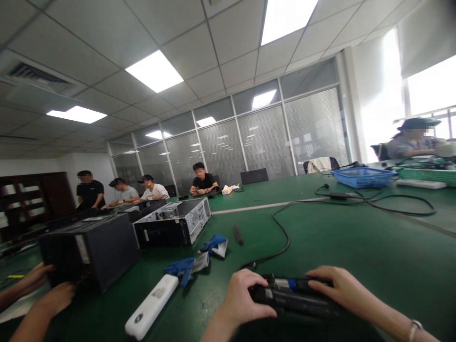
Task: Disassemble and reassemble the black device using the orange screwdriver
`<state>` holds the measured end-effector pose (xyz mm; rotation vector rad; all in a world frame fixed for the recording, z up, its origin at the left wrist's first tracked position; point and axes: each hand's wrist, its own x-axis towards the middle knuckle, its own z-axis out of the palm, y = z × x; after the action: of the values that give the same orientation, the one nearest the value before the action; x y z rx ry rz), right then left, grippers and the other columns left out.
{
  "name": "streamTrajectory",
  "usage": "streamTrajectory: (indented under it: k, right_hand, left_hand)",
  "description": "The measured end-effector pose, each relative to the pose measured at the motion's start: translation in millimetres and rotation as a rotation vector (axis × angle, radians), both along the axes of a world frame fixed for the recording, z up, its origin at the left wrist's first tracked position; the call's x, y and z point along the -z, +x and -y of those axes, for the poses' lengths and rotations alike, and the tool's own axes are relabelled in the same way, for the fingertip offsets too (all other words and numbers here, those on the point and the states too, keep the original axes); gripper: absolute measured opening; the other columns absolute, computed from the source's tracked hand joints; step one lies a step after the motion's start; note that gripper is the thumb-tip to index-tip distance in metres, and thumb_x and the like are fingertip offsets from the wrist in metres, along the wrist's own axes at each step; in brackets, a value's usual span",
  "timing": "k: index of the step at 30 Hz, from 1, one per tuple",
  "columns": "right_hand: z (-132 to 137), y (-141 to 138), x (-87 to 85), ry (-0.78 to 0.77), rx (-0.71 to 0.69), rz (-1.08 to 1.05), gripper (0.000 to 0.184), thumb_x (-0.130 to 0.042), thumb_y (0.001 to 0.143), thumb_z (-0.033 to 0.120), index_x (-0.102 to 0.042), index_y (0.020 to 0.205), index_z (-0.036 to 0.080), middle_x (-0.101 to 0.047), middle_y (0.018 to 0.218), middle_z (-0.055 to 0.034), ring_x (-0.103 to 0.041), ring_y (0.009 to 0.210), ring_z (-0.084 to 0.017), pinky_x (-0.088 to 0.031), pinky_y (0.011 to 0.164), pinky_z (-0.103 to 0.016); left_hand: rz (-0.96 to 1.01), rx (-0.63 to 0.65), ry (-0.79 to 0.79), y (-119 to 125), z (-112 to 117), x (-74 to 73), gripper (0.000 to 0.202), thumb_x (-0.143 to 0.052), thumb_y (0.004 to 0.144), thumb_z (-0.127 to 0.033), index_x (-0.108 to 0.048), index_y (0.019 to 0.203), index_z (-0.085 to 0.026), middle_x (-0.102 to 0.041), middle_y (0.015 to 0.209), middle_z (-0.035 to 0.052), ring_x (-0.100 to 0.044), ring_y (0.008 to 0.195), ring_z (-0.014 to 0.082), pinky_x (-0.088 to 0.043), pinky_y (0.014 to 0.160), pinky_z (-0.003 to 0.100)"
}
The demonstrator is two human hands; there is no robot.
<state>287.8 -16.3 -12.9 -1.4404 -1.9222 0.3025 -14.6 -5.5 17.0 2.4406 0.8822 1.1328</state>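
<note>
Black device (297,300), partly blurred in the head view, at the near side of the green tabletop (320,237), between both hands. Wrapped at one end by the left hand (242,298), thumb on the near side, fingers over the top; pinched toward the other by the right hand (335,281), firmness hard to judge. Impossible to tell whether lifted or resting. Could twist or slip, probably through weaker support on the right. Close behind, a black cable (285,232): could snag during a sideways move. To the left, a white bar (152,308): could be knocked by a wide swing.
</note>
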Motion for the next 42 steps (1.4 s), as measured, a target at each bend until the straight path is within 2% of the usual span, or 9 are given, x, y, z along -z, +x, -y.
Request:
streamTrajectory:
  k: [4, 7, 11, 16, 21, 26, 33, 42]
  right_hand:
    - [7.2, 3.1, -19.0, 0.042, -0.028, -0.083, 0.045, -0.048, 0.087, 0.058, -0.072, 0.107, 0.026, -0.067, 0.117, -0.0057, -0.06, 0.109, -0.028, -0.048, 0.096, -0.036]
    - [11.9, -0.9, -24.2, 0.019, -0.1, -0.094, 0.045, -0.051, 0.087, 0.057, -0.068, 0.115, 0.026, -0.066, 0.117, -0.0058, -0.06, 0.108, -0.027, -0.051, 0.091, -0.034]
    - [11.8, -6.6, -17.3, 0.048, -0.178, 0.063, 0.041, -0.063, 0.081, 0.048, -0.066, 0.117, 0.029, -0.064, 0.118, -0.0061, -0.06, 0.105, -0.026, -0.049, 0.093, -0.037]
    - [11.0, -7.6, -14.8, 0.116, -0.188, 0.108, 0.037, -0.054, 0.09, 0.043, -0.063, 0.121, 0.026, -0.064, 0.116, -0.008, -0.059, 0.104, -0.024, -0.047, 0.093, -0.039]
    - [12.7, -9.5, -18.7, 0.11, -0.177, 0.127, 0.037, -0.053, 0.091, 0.044, -0.062, 0.122, 0.025, -0.064, 0.115, -0.0079, -0.058, 0.104, -0.024, -0.047, 0.093, -0.04]
    - [10.3, -8.6, -13.3, 0.089, -0.177, 0.087, 0.038, -0.053, 0.091, 0.045, -0.063, 0.121, 0.025, -0.064, 0.115, -0.008, -0.059, 0.103, -0.024, -0.047, 0.093, -0.04]
    - [8.7, -7.1, -6.2, 0.102, -0.178, 0.069, 0.038, -0.052, 0.091, 0.044, -0.062, 0.122, 0.025, -0.063, 0.117, -0.0077, -0.059, 0.104, -0.024, -0.048, 0.092, -0.04]
    - [5.7, -11.0, 4.0, 0.138, -0.132, 0.158, 0.037, -0.054, 0.09, 0.045, -0.063, 0.122, 0.029, -0.064, 0.117, -0.0058, -0.059, 0.105, -0.025, -0.047, 0.094, -0.042]
  left_hand:
    - [0.016, -0.092, -0.02, -2.3, 0.5, -5.5, 0.05, -0.093, 0.044, -0.031, -0.075, 0.09, -0.023, -0.074, 0.092, 0.0039, -0.066, 0.087, 0.0253, -0.053, 0.08, 0.034]
    - [0.031, -0.121, -0.004, -0.5, -0.4, -3.2, 0.048, -0.092, 0.049, -0.029, -0.074, 0.093, -0.023, -0.074, 0.096, 0.0048, -0.065, 0.092, 0.0263, -0.052, 0.085, 0.036]
    - [0.043, -0.114, 0.026, 6.4, -3.3, 4.6, 0.049, -0.091, 0.052, -0.027, -0.072, 0.097, -0.023, -0.072, 0.1, 0.0059, -0.064, 0.096, 0.0264, -0.051, 0.09, 0.038]
    - [0.045, -0.095, 0.064, 11.2, -11.2, 10.4, 0.048, -0.088, 0.06, -0.025, -0.07, 0.105, -0.022, -0.071, 0.106, 0.0065, -0.061, 0.102, 0.0264, -0.049, 0.094, 0.04]
    - [0.036, -0.091, 0.06, 10.2, -17.3, 14.1, 0.046, -0.086, 0.064, -0.022, -0.069, 0.107, -0.021, -0.071, 0.107, 0.0072, -0.061, 0.105, 0.0264, -0.048, 0.096, 0.041]
    - [0.022, -0.092, 0.001, 8.5, -17.0, 14.3, 0.044, -0.084, 0.065, -0.024, -0.07, 0.107, -0.023, -0.071, 0.108, 0.0056, -0.061, 0.106, 0.0267, -0.048, 0.097, 0.041]
    - [0.072, -0.087, -0.158, 0.0, -16.4, 9.6, 0.025, -0.058, 0.088, -0.026, -0.07, 0.109, -0.023, -0.07, 0.115, 0.0042, -0.063, 0.109, 0.0227, -0.048, 0.098, 0.037]
    - [0.038, -0.079, -0.178, -1.6, -19.8, 14.7, 0.028, -0.059, 0.083, -0.02, -0.071, 0.108, -0.023, -0.071, 0.114, 0.0028, -0.062, 0.112, 0.023, -0.045, 0.102, 0.037]
